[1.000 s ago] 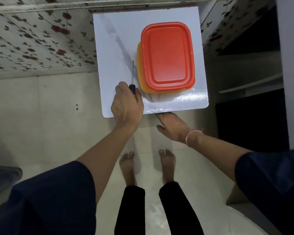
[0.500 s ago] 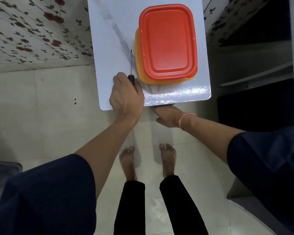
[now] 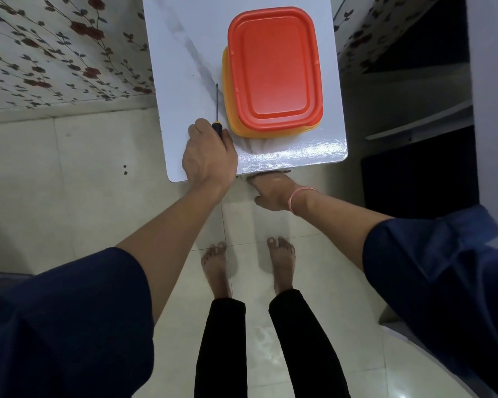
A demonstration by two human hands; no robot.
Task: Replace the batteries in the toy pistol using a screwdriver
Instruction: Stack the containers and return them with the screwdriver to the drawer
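Observation:
My left hand (image 3: pixel 209 156) rests on the near left part of the white table (image 3: pixel 184 67) and is closed around the black handle of a thin screwdriver (image 3: pixel 216 110), whose shaft points away from me. My right hand (image 3: pixel 272 191) reaches under the table's front edge; its fingers are hidden there, so I cannot tell what they hold. An orange box with a red lid (image 3: pixel 273 70) sits on the table just right of the screwdriver. No toy pistol or batteries show.
Floral wallpaper (image 3: pixel 55 53) covers the wall to the left. A dark opening with a shelf (image 3: pixel 414 124) lies to the right of the table. My bare feet (image 3: pixel 247 262) stand on pale floor tiles just before the table.
My right hand has slid further under the table's front edge, hiding more of its fingers. The left hand keeps its hold on the screwdriver in the same spot.

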